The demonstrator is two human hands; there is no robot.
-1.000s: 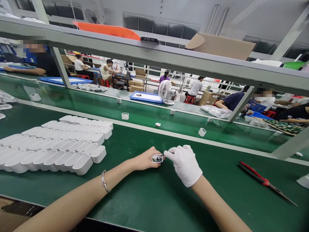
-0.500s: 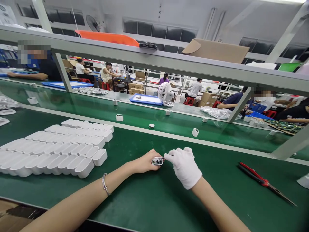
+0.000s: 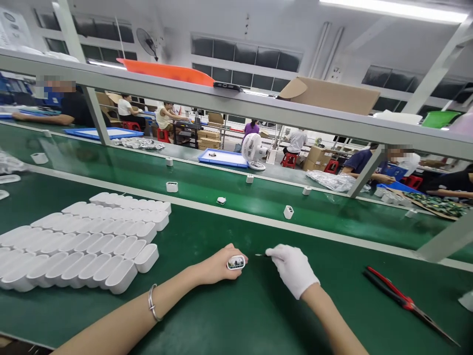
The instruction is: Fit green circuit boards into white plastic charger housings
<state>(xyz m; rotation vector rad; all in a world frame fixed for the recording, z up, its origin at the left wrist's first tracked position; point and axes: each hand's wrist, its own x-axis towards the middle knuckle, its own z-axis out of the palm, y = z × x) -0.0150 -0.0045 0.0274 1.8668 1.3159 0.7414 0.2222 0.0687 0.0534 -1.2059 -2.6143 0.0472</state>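
Observation:
My left hand [image 3: 218,265], bare and with a bangle at the wrist, is wrapped around a white oval plastic housing [image 3: 236,263]. The housing's open end faces me, and a circuit board with small parts shows inside. To its right, my right hand [image 3: 293,266] wears a white glove. Its fingers are pinched on a thin metal tool [image 3: 261,255] whose tip points left toward the housing, apart from it. Whether the tool is a pair of tweezers is too small to tell.
Rows of empty white housings [image 3: 84,246] stand at left. Red-and-black long-nose pliers [image 3: 408,303] lie at right. Beyond runs a green conveyor belt [image 3: 199,192] carrying several white pieces. A shelf beam [image 3: 258,106] crosses overhead. A white fan [image 3: 253,150] and seated people are farther back.
My right hand and the thin tool have drawn away to the right from the housing. The left hand keeps its hold. Pieces on the belt have shifted left, and the view has tilted upward.

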